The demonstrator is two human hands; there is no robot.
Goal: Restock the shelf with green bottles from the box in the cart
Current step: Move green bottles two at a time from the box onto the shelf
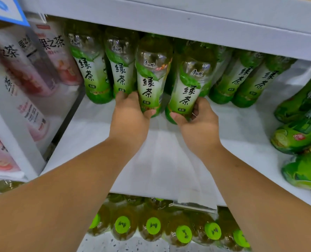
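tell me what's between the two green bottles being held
Only a narrow gap parts the left bottle, in the left hand, from the right bottle, in the right hand; shelf and rear bottles show through it, head view.

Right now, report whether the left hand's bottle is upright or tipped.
Upright: the bottle stands label vertical, base down in the left hand.

in front of me a white shelf [169, 170] runs under another white board [187, 24]. pale speckled floor [100, 246] shows below. pink tea packs [14, 75] stand on my left, under a blue-edged sign [5, 10]. even, bright light.
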